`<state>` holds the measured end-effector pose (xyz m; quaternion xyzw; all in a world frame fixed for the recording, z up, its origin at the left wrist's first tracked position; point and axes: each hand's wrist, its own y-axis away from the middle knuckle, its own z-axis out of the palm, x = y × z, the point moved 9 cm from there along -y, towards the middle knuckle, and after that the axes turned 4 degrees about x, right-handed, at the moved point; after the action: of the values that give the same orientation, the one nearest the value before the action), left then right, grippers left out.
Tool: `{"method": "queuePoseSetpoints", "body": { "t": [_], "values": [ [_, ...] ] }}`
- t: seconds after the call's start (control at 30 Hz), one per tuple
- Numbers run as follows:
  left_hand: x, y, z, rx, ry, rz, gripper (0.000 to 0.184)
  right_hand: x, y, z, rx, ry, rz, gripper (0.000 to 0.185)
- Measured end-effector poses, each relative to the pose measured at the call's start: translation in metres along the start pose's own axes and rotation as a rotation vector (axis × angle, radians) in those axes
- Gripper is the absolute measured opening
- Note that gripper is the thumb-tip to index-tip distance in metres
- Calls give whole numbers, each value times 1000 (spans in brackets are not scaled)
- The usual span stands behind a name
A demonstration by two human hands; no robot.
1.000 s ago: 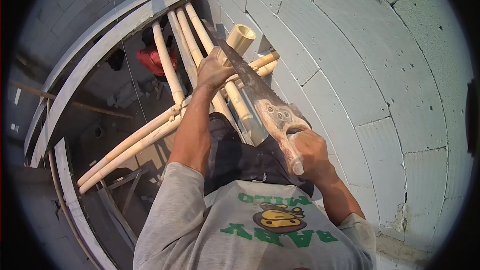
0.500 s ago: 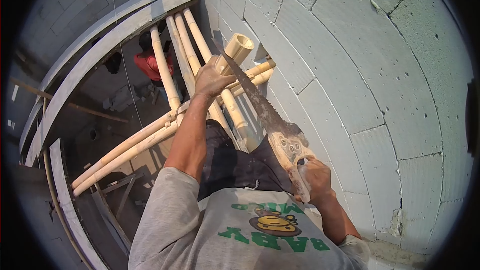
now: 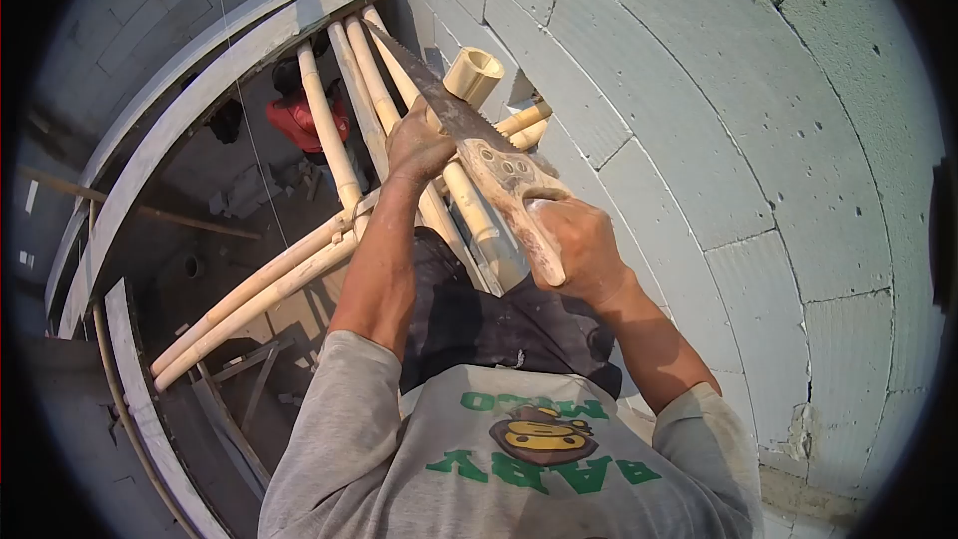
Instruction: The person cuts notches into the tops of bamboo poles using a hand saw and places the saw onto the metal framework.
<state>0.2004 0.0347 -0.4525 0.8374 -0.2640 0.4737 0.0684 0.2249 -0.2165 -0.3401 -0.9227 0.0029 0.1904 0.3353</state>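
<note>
Two bare hands, one saw. Clock read from the middle of the head view. Right hand [image 3: 581, 245], 3 o'clock: fingers curled round the worn, pale wooden grip of a long handsaw with a brown, toothed metal blade [image 3: 454, 115]; blade tip aimed at 11. Left hand [image 3: 417, 148], 11 o'clock: fingers bent close about a thick, pale yellow, hollow bamboo tube [image 3: 471, 80], fingertips partly hidden. Tube at 12, its open end up and tilted towards 1; blade lies across it beside the left hand. Depth of any cut: cannot tell.

Slim, pale yellow bamboo poles [image 3: 327, 130] run down from 11, others out to 8. Broad grey curved plank [image 3: 215, 65] from 11 round to 9. Pale grey block wall [image 3: 699, 160], 1 to 4. Person in a red top [image 3: 292, 122] lower down, at 10, well apart from both hands
</note>
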Motion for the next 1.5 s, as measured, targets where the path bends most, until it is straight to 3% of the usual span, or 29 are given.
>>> {"method": "queuePoseSetpoints", "body": {
  "t": [0.03, 0.07, 0.13, 0.23, 0.3, 0.37, 0.43, 0.47, 0.57, 0.67, 0.73, 0.83, 0.9, 1.03, 1.07, 1.1, 1.17, 1.3, 1.37, 1.47, 1.5],
  "values": [
    [0, -3, 3, -91, -46, 55, 65, 0, -36, 21, 6, 12, -4, 18],
    [-2, -7, 5, -136, 138, 86, 64, -1, -45, 33, 21, 41, 55, 18],
    [7, -1, 9, -181, 264, 72, 63, -5, -19, 11, 21, 35, 44, 17],
    [18, 8, -8, -103, 132, -19, 62, -23, 71, -36, -77, 36, 117, 20],
    [9, -6, -1, -79, 49, 44, 61, -23, 66, -47, -30, 4, 18, 18],
    [12, -1, -7, -82, 37, 69, 54, -18, 51, -24, -50, 39, 64, 17],
    [4, -5, 3, -135, 122, 88, 50, 0, -23, 18, -17, 29, 9, 21],
    [-7, -9, 15, -210, 520, 8, 43, -2, -42, 28, -27, 49, 78, 22],
    [21, 5, -6, -88, 257, 33, 51, -6, -2, -1, -25, 39, 12, 21],
    [18, -3, -6, -168, 133, -10, 64, -22, 68, -44, -14, 44, 44, 12],
    [20, -6, -7, -143, 153, -45, 67, -25, 67, -49, 6, 7, 24, 13],
    [-5, -20, -1, -55, 238, -33, 74, 5, 11, 2, -37, -7, 11, 18],
    [2, -26, 6, -240, 400, -29, 78, 11, 6, -7, -38, 27, 7, 19],
    [-6, -23, 3, -160, 84, -12, 72, -21, 70, -43, -101, 21, 115, 22],
    [2, -19, 1, -198, 151, -20, 72, -25, 82, -57, -76, 26, 132, 23],
    [-3, -26, 2, -121, 55, 81, 74, -20, 73, -54, -74, 56, 80, 23],
    [21, -2, -17, 6, 36, 60, 63, -15, 53, -32, -56, 86, 35, 22],
    [1, -8, 7, -179, 438, 78, 37, -8, -66, 39, -98, 102, 132, 26],
    [-3, -9, 16, -259, 374, 59, 47, -7, -27, 15, -91, 69, 102, 24],
    [12, -3, 1, -244, 204, -68, 57, -17, 65, -35, -101, 48, 141, 19],
    [12, -5, 0, -190, 169, -19, 60, -19, 68, -41, -84, 35, 115, 18]
  ]
}}
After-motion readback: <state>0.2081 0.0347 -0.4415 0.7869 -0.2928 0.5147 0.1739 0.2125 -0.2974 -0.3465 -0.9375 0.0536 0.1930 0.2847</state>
